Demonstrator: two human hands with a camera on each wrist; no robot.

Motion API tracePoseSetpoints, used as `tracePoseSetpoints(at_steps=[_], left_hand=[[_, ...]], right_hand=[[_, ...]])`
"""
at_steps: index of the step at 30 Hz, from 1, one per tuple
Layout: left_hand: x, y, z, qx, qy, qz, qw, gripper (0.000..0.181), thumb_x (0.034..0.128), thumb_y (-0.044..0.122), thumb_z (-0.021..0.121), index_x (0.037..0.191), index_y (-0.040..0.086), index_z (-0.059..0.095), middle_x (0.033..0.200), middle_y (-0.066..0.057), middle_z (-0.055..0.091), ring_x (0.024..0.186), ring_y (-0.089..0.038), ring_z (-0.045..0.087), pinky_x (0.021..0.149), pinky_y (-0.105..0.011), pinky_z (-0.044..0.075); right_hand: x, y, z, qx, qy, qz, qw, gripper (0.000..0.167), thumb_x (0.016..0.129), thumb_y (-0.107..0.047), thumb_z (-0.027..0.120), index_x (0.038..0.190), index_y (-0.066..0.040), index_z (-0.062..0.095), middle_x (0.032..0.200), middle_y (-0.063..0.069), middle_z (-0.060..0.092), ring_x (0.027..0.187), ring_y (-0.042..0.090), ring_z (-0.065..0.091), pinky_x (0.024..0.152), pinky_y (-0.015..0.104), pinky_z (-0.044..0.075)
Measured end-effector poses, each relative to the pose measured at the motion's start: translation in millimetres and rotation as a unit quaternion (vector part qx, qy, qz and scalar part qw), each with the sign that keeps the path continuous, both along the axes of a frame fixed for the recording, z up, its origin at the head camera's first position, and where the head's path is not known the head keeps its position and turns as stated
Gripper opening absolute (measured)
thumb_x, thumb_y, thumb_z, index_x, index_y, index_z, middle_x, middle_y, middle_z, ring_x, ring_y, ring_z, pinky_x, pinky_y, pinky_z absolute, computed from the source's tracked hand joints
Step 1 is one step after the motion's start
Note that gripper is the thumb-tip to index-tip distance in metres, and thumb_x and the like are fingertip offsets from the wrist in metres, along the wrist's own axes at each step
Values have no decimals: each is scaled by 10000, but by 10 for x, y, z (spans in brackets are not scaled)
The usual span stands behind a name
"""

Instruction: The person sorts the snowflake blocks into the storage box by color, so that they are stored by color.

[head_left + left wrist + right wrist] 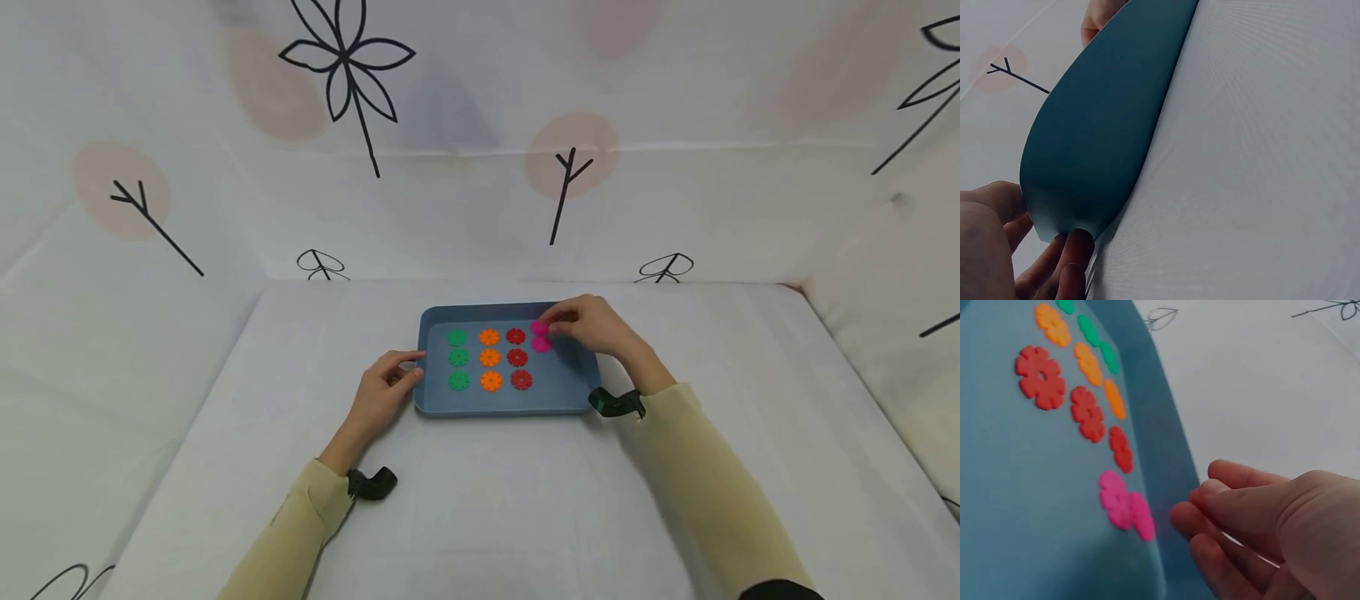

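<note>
A blue-grey tray (465,402) lies on the white table, its dark outer side filling much of the left wrist view. Flower-shaped plastic discs lie in it in columns: green discs (458,357), orange discs (490,357), red discs (517,357). To their right are two pink discs (1115,500), one overlapping the other. My left hand (381,390) holds the tray's left edge with thumb and fingers, seen close in the left wrist view. Over the tray's far right part, my right hand (592,323) hovers by the pink discs. Its fingers are loosely bent, with nothing visible between them.
White cloth walls with printed black flowers (345,57) and pink spots stand behind and at both sides. The white tabletop (480,500) stretches around the tray. A dark wrist device (372,483) sits on the left wrist and another (617,402) on the right.
</note>
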State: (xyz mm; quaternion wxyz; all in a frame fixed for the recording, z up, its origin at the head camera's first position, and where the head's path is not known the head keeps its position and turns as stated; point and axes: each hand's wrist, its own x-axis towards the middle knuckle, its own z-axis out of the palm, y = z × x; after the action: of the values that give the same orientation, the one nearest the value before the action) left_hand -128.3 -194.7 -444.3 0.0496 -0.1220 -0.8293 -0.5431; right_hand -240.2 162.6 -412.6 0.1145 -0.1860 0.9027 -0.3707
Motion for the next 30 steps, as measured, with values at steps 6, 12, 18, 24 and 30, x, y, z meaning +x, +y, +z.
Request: tracePoseSetpoints(at_steps=[6,12,18,24,30], left_hand=[[10,4,3,-57,-20,62,10000,293,969,51,646,1252,-22,662,1125,-234,637,823,-288,589,683,-198,447],[9,9,16,-193,-25,123,9997,288,971,64,648,1250,-3,670,1100,-207,645,833,-294,600,695,-206,442],[13,17,23,-158,-97,148,9997,291,972,59,644,1254,-8,665,1124,-224,639,850,-318,599,699,-205,443],[12,18,28,-153,-50,128,9998,290,973,57,642,1255,-11,664,1129,-228,638,844,-324,591,691,-216,441],[8,8,15,-176,-33,107,9998,291,976,58,638,1258,-14,661,1135,-241,634,849,-328,595,695,-219,440]], right_hand=[[43,142,87,-204,104,-111,9997,231,973,-114,659,1184,-48,724,1164,118,693,1074,292,615,917,470,489],[112,321,173,-106,168,-261,9995,250,979,-109,647,1207,-26,706,1154,127,696,1059,293,621,903,481,488],[229,539,191,152,231,-344,9990,257,989,-116,630,1224,-41,698,1170,145,684,1076,321,615,893,509,490],[415,817,117,371,247,-404,9982,262,977,-127,650,1221,-46,700,1158,139,683,1050,325,622,871,470,509],[608,1093,29,545,68,-449,9975,278,952,-135,682,1218,-57,700,1145,130,678,1034,314,616,811,353,525]])
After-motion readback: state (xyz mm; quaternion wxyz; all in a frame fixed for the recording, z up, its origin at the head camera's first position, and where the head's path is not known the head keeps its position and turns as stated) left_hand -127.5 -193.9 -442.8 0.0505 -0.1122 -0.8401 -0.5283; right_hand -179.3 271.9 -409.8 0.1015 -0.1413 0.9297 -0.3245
